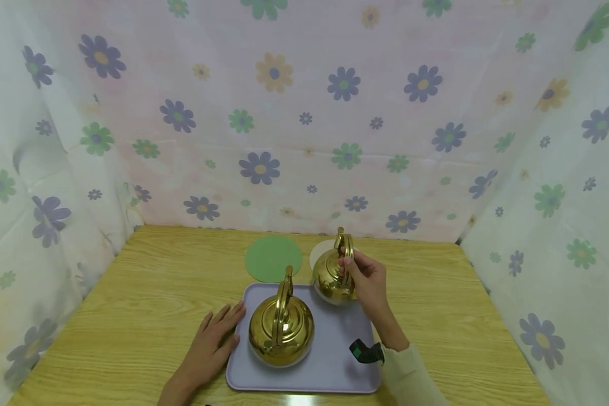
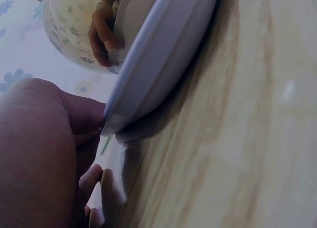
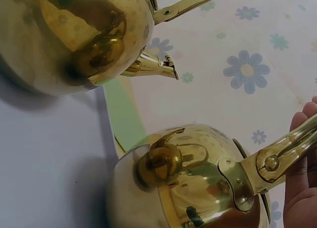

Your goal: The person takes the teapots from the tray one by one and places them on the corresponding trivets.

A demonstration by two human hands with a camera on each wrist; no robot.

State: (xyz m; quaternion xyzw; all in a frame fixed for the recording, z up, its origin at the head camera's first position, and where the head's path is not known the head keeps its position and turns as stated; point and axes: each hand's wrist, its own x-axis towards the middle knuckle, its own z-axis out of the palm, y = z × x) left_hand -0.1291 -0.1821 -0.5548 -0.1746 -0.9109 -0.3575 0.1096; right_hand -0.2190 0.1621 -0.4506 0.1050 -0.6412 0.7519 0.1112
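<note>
Nearest the head camera lies a lavender tray (image 1: 335, 366), smooth, matte and rectangular with rounded corners, on a wood-grain table (image 1: 132, 316). On the tray's left half stands a large kettle (image 1: 281, 330), round-bellied polished brass with an arched handle. The left hand (image 1: 214, 341) rests flat on the table, fingers straight and relaxed, fingertips touching the tray's left edge. The right hand (image 1: 366, 279) curls its fingers around the handle of a small kettle (image 1: 332, 277), equally shiny and round, holding it at the tray's far right corner; whether its base touches the tray I cannot tell. Just behind lie two flat round mats, a green mat (image 1: 273, 258) and a white mat (image 1: 318, 254).
</note>
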